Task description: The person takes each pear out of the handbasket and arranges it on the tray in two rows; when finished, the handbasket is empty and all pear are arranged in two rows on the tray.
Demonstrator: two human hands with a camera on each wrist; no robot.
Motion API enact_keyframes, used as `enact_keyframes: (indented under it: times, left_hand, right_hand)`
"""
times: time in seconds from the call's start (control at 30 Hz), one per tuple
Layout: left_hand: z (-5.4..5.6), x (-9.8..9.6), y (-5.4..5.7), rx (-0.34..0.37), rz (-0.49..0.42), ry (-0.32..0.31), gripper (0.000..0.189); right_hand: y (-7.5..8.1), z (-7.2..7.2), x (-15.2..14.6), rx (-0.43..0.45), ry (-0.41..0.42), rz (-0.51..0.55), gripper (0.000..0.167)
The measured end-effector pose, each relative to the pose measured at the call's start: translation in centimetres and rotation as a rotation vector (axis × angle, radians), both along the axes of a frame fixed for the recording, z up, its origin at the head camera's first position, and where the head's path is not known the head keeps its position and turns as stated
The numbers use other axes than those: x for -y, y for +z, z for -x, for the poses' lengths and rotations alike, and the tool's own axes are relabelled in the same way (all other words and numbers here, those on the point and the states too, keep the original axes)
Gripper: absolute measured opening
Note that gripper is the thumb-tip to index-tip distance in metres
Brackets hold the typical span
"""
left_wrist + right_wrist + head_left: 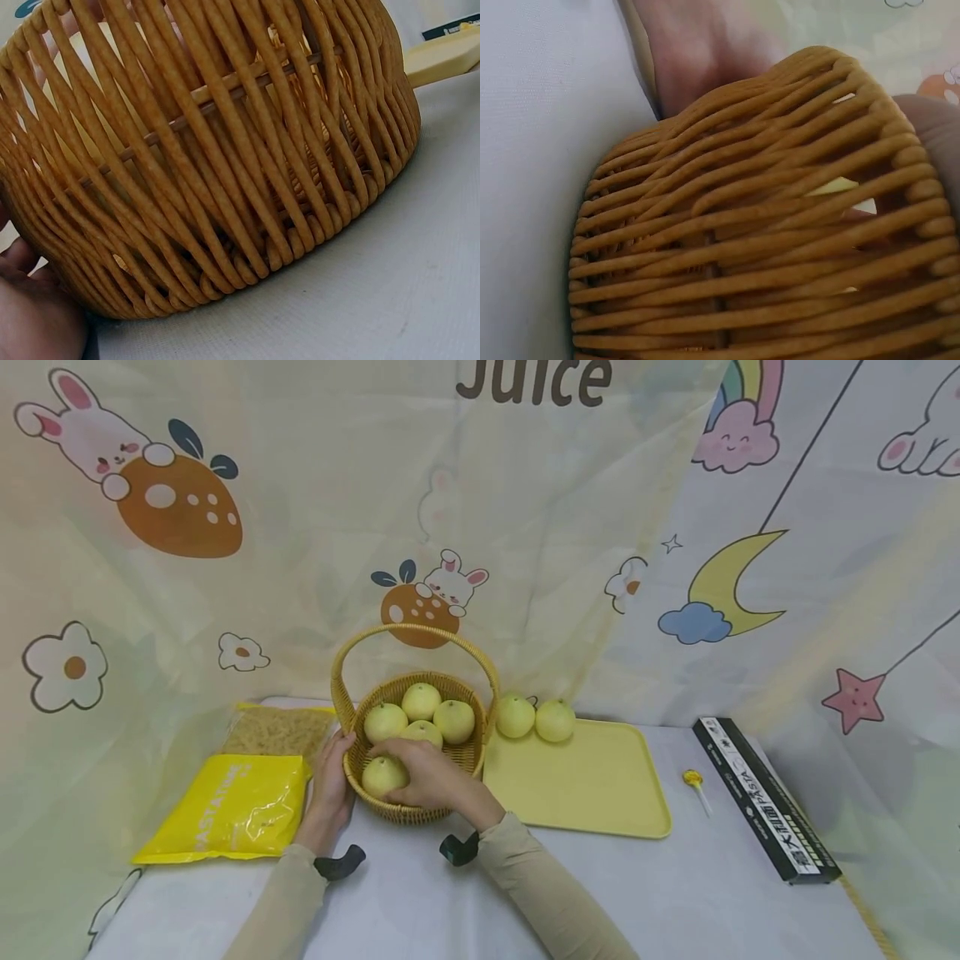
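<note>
A woven basket (411,814) with a tall arched handle stands on the white table, holding several round, pale yellow pears (421,702). My right hand (431,772) reaches over its near rim and grips the nearest pear (384,776), which sits at the basket's left front. Against the basket's left side rests my left hand (330,785), its fingers up by the rim. In the left wrist view the basket's woven wall (225,150) fills most of the picture, with part of the left hand (37,319) at the lower left corner. The right wrist view shows the wall (765,225) close up.
Two more pears (536,718) lie at the far left corner of a yellow tray (585,785). Left of the basket are a yellow pasta bag (225,810) and a clear-fronted bag (277,731). A lollipop (693,783) and a long black pasta box (765,797) lie at right.
</note>
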State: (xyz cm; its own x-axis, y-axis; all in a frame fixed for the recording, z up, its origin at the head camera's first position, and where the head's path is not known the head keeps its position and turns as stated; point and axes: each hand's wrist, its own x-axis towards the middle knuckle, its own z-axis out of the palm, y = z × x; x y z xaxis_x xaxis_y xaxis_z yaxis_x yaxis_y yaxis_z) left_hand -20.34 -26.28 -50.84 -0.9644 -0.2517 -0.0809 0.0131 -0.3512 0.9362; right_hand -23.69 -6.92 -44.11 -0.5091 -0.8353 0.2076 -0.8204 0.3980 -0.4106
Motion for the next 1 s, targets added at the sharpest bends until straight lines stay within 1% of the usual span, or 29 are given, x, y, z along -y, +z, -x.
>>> enact_keyframes:
  times: [0.1,0.17,0.3,0.43,0.5,0.6,0.67,0.83,1.0]
  left_hand:
    - [0.0,0.0,0.0,0.000,-0.005,0.002,0.056]
    - [0.0,0.0,0.0,0.002,-0.006,0.002,0.056]
    - [0.0,0.0,0.1,0.001,-0.007,0.005,0.057]
    - [0.0,0.1,0.0,0.005,-0.013,0.006,0.057]
    - [-0.1,0.1,-0.1,0.008,-0.013,0.004,0.056]
    - [-0.1,0.0,-0.1,0.008,-0.010,0.004,0.056]
    - [-0.2,0.0,-0.1,0.006,-0.008,0.003,0.057]
    - [-0.1,-0.1,0.0,0.018,0.007,0.005,0.058]
    - [0.0,-0.1,0.1,0.037,0.011,0.012,0.059]
  right_hand:
    - [-0.1,0.4,-0.1,-0.008,0.045,0.014,0.059]
    - [-0.1,0.6,-0.3,-0.012,0.045,0.031,0.058]
    - [0.0,0.8,-0.6,0.027,0.018,0.099,0.059]
    - [-0.3,0.9,-0.9,0.122,-0.011,0.190,0.063]
    - [-0.4,1.0,-1.1,0.200,-0.019,0.247,0.066]
    - [-0.5,1.0,-1.4,0.311,-0.012,0.321,0.069]
    - [-0.4,1.0,-1.6,0.372,0.005,0.351,0.069]
    - [0.0,1.0,-2.0,0.436,0.028,0.391,0.068]
    - [0.6,1.2,-2.6,0.518,-0.014,0.416,0.066]
